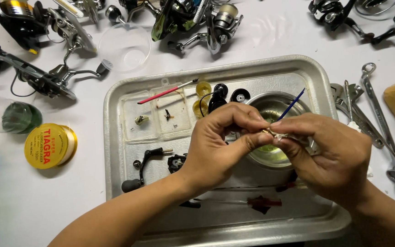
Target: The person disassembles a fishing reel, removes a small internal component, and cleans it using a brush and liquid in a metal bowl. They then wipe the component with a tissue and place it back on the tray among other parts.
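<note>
On the far left of the white surface point(19, 201) you see a green bottle point(20, 117) lying on its side. Just below it sits a yellow spool of fishing line point(50, 145). Above them lie some fishing reels point(46, 77) and a clear plastic cup point(125, 47).

In the middle is a big metal tray point(115, 114). A red-handled brush point(166, 92) rests on a clear little box in the tray. A black reel handle point(147, 164) lies near the tray's left side.

Your left hand point(220, 142) and your right hand point(330, 155) meet over a round metal bowl point(275, 107) in the tray. Both are pinched shut on a small shiny reel part point(275, 134), fingertips touching. A thin blue stick point(291, 104) pokes up from your right hand.

On the right, beside the tray, lie metal wrenches point(373, 105).
</note>
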